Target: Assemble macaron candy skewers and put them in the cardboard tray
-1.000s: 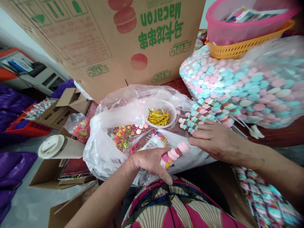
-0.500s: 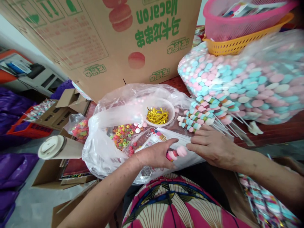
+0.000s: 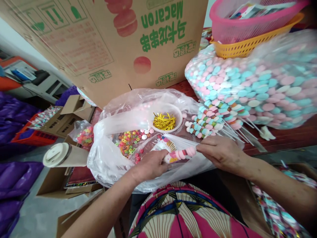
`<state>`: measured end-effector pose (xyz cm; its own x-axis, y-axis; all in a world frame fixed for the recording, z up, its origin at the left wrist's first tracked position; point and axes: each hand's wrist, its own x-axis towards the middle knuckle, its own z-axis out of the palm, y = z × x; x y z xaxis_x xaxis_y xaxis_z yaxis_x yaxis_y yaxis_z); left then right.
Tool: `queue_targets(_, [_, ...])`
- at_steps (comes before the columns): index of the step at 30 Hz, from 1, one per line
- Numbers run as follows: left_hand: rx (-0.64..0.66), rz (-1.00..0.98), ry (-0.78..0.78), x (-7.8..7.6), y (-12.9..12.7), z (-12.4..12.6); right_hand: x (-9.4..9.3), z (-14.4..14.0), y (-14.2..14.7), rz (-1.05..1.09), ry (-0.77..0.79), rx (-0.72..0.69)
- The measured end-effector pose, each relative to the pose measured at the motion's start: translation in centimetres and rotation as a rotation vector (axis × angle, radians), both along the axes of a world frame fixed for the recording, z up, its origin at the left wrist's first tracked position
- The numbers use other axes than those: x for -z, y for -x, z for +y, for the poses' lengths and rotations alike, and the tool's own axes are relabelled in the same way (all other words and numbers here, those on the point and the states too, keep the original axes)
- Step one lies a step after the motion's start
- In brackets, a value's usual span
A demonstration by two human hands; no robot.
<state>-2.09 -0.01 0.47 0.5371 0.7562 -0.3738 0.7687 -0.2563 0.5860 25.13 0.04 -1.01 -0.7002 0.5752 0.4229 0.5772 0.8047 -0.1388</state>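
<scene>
My left hand (image 3: 155,163) is closed on the left end of a candy skewer (image 3: 183,153), where a printed clear wrapper seems to cover it. Pink and dark red candies sit in a row along the skewer. At its right end, my right hand (image 3: 220,153) has its fingertips pinched together; the stick there is mostly hidden. Beneath the skewer lie printed wrappers (image 3: 162,143) and a bundle of white sticks (image 3: 182,140) on a clear plastic sheet (image 3: 106,165). Just beyond my right hand rests a pile of finished pink, blue and white skewers (image 3: 210,119).
Behind the bowl of gold twist ties (image 3: 178,116) stands a large carton (image 3: 119,66). Loose ring candies (image 3: 128,142) lie at left, near a lidded paper cup (image 3: 71,155). A big bag of candies (image 3: 260,82) sits at right, under an orange basket (image 3: 232,49) and a pink basket (image 3: 235,26).
My left hand has drawn back to the left and closed, so more of the candy skewer shows. My right hand has shifted slightly, its fingertips now at the skewer's right end.
</scene>
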Motion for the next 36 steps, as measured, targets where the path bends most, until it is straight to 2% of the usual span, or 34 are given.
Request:
queue_targets(3, [0.040, -0.201, 0.414, -0.3, 0.1, 0.7, -1.2, 0.2, -0.1, -0.049, -0.208, -0.049])
queue_targets(5, [0.009, -0.263, 0.644, -0.5, 0.0, 1.0, -1.7, 0.1, -0.1, -0.053, -0.276, -0.078])
queue_targets(8, [-0.059, -0.319, 0.776, -0.7, -0.2, 1.2, -2.0, -0.1, -0.1, -0.026, -0.298, -0.121])
queue_targets(12, [-0.099, -0.402, 0.738, -0.6, 0.2, 0.8, -1.8, -0.3, 0.0, -0.022, -0.273, -0.146])
queue_targets(14, [-0.096, -0.375, 0.659, -0.5, 0.4, 0.7, -1.7, -0.5, 0.1, -0.030, -0.250, -0.167])
queue_targets(17, [-0.062, -0.246, 0.367, 0.0, 0.1, 0.7, -1.7, -0.7, 0.6, -0.059, -0.207, -0.210])
queue_targets(19, [-0.071, -0.132, 0.165, 0.3, -0.4, 0.6, -1.5, -0.9, 1.0, -0.096, -0.129, -0.173])
queue_targets(22, [-0.066, 0.006, 0.028, 0.7, -1.4, 0.4, -0.8, -1.0, 2.0, -0.113, 0.025, -0.074])
queue_targets(26, [-0.014, 0.030, -0.020, 0.8, -2.4, 0.2, -0.3, -0.3, 3.0, -0.137, 0.116, -0.064])
queue_targets(31, [-0.062, -0.107, 0.045, 0.3, -1.7, 0.3, -1.8, 1.2, 2.2, -0.236, 0.036, -0.044])
queue_targets(33, [-0.061, -0.125, 0.035, 0.4, -1.9, 0.3, -1.9, 1.2, 2.4, -0.239, 0.093, -0.042])
queue_targets(36, [-0.046, -0.029, -0.021, 1.3, -3.1, 0.2, -0.8, 0.6, 4.4, -0.262, 0.235, -0.079])
